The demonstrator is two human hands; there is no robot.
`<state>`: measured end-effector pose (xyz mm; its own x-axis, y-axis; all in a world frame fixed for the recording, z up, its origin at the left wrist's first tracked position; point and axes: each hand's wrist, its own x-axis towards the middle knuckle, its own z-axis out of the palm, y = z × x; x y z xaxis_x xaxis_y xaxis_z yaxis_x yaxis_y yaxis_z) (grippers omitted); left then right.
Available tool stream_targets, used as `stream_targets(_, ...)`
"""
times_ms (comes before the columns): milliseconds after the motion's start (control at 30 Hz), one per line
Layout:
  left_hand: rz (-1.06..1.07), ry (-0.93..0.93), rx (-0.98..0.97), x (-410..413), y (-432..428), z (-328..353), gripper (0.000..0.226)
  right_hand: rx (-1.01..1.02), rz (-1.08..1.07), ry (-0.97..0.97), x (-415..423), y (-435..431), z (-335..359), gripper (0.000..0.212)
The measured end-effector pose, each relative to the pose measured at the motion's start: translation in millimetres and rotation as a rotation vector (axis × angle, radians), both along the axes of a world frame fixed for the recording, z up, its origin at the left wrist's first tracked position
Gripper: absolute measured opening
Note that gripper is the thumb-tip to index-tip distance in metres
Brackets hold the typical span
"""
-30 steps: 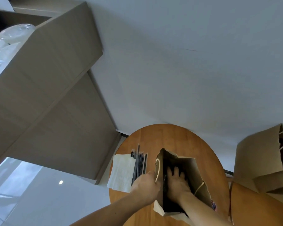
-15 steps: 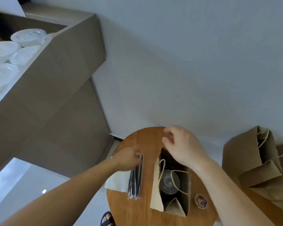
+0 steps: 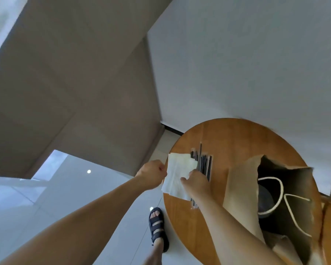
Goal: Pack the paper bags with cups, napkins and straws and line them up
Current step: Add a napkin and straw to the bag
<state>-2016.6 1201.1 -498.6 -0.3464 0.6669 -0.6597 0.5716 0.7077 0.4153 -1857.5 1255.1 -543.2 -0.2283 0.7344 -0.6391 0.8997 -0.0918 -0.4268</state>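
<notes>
Brown paper bag: open on table, cup already inside. Napkins, straws: not yet packed, lying beside bag. Left hand grip pinches napkin edge; right hand lies on napkins, grip unclear. Lining-up judged outstanding

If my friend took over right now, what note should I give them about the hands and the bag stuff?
Left hand: pinches the left edge of the napkins.
Right hand: fingers curled down on the napkins; grip unclear.
Straws: on the table, right beside the napkins.
Paper bag: open on the table, a cup inside.
Done: cup packed.
Left: napkin and straw into the bag, then line it up.
</notes>
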Motion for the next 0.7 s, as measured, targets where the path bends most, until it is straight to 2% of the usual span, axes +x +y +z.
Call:
stream_targets(167, -0.022, 0.000, -0.039, 1, -5, -32, 0.024, -0.019, -0.040, -0.053, -5, -10, -35, 0.035)
stream_targets(300, -0.017, -0.021, -0.049, 7, -4, -41, 0.026, 0.043, -0.131, -0.066, 3, -12, -51, 0.034)
stream_targets(400, -0.003, -0.034, -0.036, 12, -6, -42, 0.029, 0.054, -0.158, -0.050, 1, -9, -57, 0.046)
stream_targets(500, 0.012, -0.045, -0.036, 15, -9, -43, 0.033, 0.117, -0.154, -0.123, -4, -2, -60, 0.056)
stream_targets(600, 0.021, -0.052, -0.041, 16, -10, -44, 0.032, 0.127, -0.149, -0.162, -4, 1, -62, 0.046)
stream_targets(700, 0.029, -0.055, -0.039, 19, -11, -45, 0.031, 0.106, -0.177, -0.108, 3, 1, -67, 0.030)
